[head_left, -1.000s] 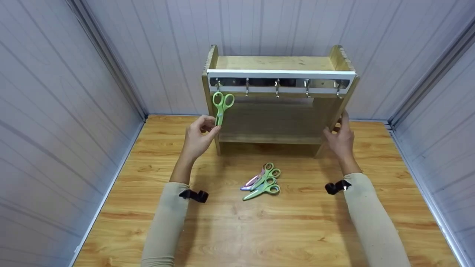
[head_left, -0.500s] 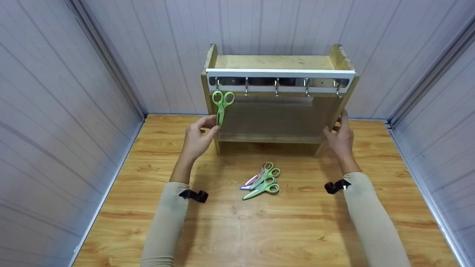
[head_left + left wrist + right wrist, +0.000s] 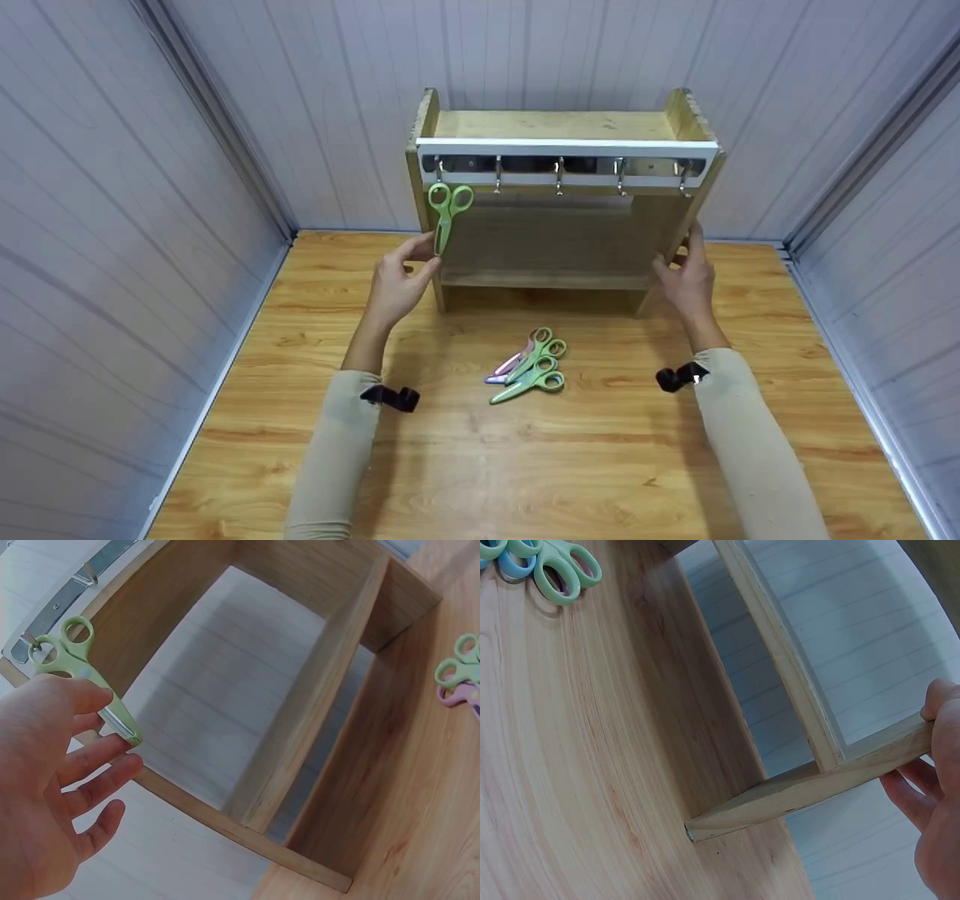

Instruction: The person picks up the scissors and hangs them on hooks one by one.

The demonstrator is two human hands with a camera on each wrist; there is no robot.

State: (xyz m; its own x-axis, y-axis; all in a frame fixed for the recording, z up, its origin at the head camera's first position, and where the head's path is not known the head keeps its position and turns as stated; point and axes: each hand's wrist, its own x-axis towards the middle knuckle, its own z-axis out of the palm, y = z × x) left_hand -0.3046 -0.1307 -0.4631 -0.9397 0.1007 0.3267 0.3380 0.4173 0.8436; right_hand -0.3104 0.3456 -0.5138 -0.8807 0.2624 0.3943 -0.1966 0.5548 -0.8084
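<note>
Green-handled scissors [image 3: 444, 217] hang by one finger loop from the leftmost hook of a white hook rail [image 3: 570, 145] with metal hooks. My left hand [image 3: 399, 279] is at their lower end, thumb and loosely spread fingers around the tip. In the left wrist view the thumb overlaps the scissors' [image 3: 94, 675] side and a fingertip lies by the tip; firm contact cannot be told. My right hand [image 3: 688, 283] grips the right side panel of the wooden shelf [image 3: 555, 281], thumb inside and fingers outside, as the right wrist view shows on the panel [image 3: 870, 757].
Several more scissors [image 3: 529, 386], with green, pink and bluish parts, lie in a small pile on the wood-grain floor [image 3: 480, 465] before the shelf. White panelled walls [image 3: 330, 112] stand behind and on both sides. The rail runs across the shelf's upper front.
The hanging scissors sway slightly, their tip going right and then back left. My left hand has drawn a little to the left. My right hand keeps its place on the shelf.
</note>
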